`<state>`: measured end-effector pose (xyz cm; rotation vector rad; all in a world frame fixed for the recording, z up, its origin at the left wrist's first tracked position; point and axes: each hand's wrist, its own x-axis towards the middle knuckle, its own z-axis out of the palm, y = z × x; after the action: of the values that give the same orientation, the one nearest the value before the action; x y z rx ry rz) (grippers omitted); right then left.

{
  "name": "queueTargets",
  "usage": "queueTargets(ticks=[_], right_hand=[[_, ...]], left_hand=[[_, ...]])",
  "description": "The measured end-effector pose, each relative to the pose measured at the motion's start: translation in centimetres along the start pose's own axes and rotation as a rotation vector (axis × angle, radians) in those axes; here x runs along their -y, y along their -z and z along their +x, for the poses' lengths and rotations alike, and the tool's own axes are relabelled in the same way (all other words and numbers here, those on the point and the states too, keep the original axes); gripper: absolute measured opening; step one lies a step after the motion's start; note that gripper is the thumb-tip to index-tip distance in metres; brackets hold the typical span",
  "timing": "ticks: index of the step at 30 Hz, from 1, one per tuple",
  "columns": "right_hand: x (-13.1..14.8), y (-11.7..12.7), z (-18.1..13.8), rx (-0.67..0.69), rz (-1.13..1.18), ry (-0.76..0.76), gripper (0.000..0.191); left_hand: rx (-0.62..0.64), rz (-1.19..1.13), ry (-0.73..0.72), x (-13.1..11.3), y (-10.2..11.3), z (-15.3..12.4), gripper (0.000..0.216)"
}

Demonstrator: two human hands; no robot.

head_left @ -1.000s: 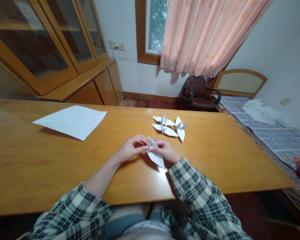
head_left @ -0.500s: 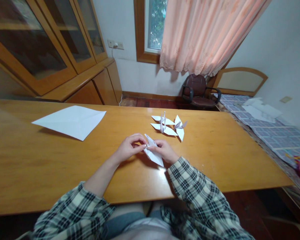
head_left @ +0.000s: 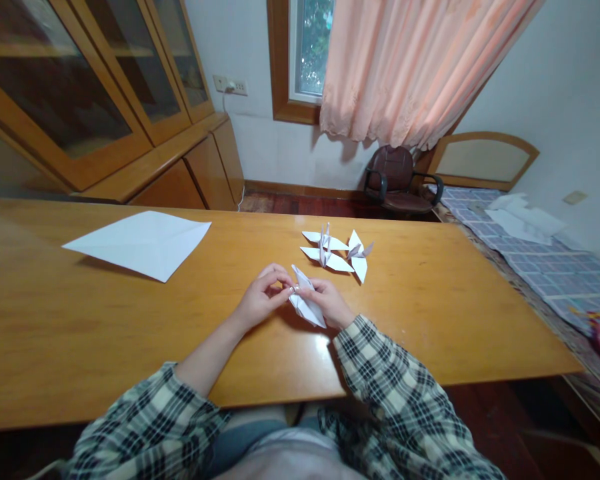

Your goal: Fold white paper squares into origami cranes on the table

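Note:
A folded white paper crane (head_left: 307, 309) is held between my two hands, just above the table near its front edge. My left hand (head_left: 266, 293) pinches a small tip at the paper's left end between thumb and fingers. From the right, my right hand (head_left: 330, 303) grips the body, thumb on top and fingers behind. Beyond my hands stand three finished white paper cranes: a front one (head_left: 327, 259), a back one (head_left: 325, 239) and a right one (head_left: 359, 255), with wings spread. The tip under my left fingers is partly hidden.
On the left of the wooden table (head_left: 130, 347) lies a large creased sheet of white paper (head_left: 140, 243). A glass-door cabinet (head_left: 105, 120) stands behind it. Beyond the table are a brown armchair (head_left: 393, 177) and, at the right, a bed (head_left: 535, 253).
The folded crane has tilted slightly and its lower wing tip has moved up a little. Both hands keep their hold in nearly the same place.

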<state>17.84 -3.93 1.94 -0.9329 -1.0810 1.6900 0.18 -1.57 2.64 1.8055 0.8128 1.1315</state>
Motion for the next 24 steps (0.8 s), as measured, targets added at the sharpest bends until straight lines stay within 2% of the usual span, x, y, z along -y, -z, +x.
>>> queueTargets(ticks=[3, 11, 16, 24], right_hand=[[-0.1, 0.0, 0.1, -0.053, 0.015, 0.010, 0.036], [-0.9, 0.2, 0.4, -0.122, -0.041, 0.088, 0.034], [-1.3, 0.2, 0.6, -0.151, -0.078, 0.143, 0.033], [-1.5, 0.0, 0.7, -0.176, -0.019, 0.111, 0.034]], left_hand=[[-0.058, 0.137, -0.053, 0.0, -0.2, -0.2, 0.012], [-0.235, 0.458, -0.307, 0.2, -0.7, -0.4, 0.005], [-0.239, 0.565, -0.371, 0.3, -0.9, -0.4, 0.005], [-0.180, 0.653, -0.323, 0.9, -0.8, -0.5, 0.009]])
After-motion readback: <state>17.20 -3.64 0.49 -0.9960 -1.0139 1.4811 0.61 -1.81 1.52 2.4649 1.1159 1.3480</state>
